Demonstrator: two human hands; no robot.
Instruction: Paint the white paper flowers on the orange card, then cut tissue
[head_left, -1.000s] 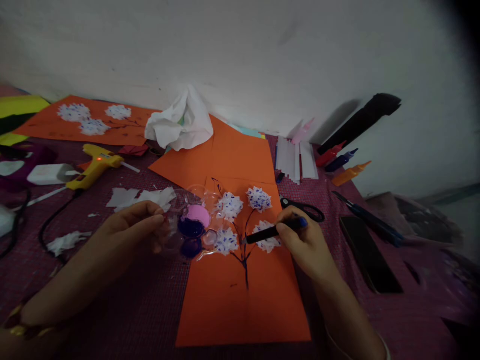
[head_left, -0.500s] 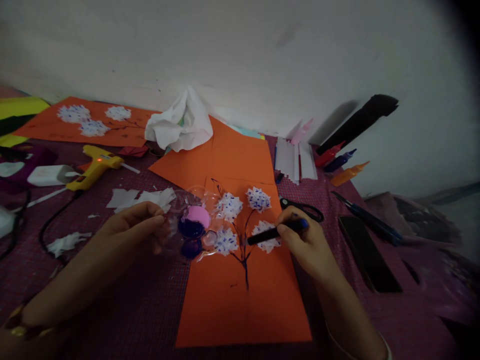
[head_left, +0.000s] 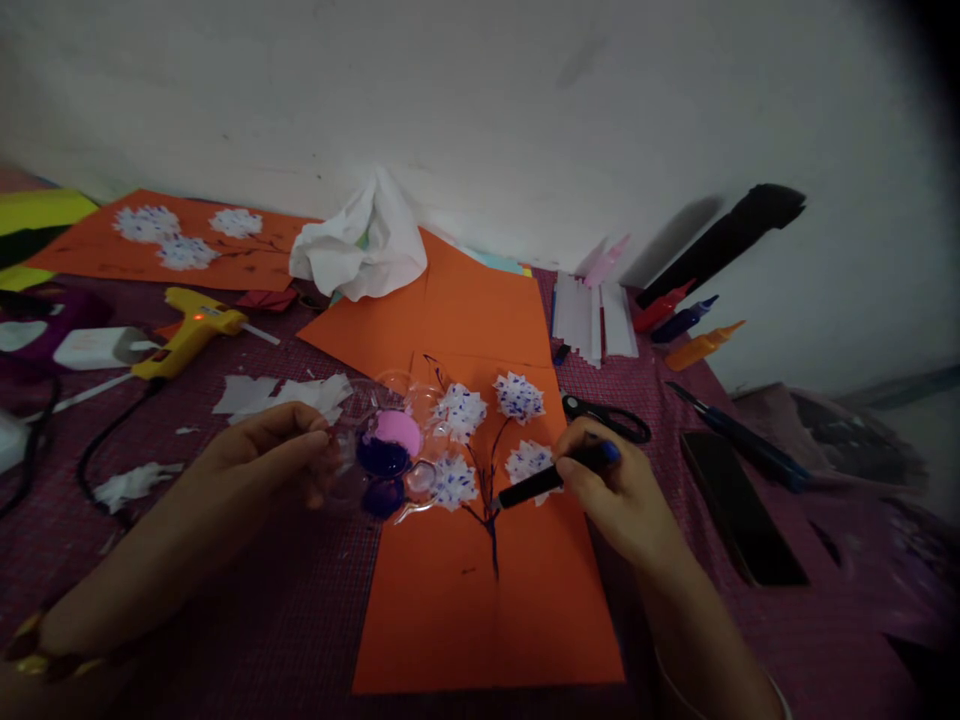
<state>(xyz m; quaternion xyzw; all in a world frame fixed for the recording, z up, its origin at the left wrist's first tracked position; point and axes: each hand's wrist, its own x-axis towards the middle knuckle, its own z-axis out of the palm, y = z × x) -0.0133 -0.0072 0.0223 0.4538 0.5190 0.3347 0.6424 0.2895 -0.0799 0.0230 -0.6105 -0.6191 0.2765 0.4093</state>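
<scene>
The left hand (head_left: 259, 452) pinches a clear, lobed plastic palette (head_left: 386, 452) at nine o'clock of the smooth orange card (head_left: 487, 620). The right hand (head_left: 616, 492), at three o'clock, curls tight around a slim black brush (head_left: 550, 477) touching it.

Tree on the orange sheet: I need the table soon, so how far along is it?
Done: four white flowers dotted blue sit on the sheet, with a dark trunk and branches. In hand: the right hand holds a brush with its tip at the branch fork; the left hand holds the palette. Left, probably: the lower half of the sheet is bare, though I can't tell whether more goes there.
</scene>
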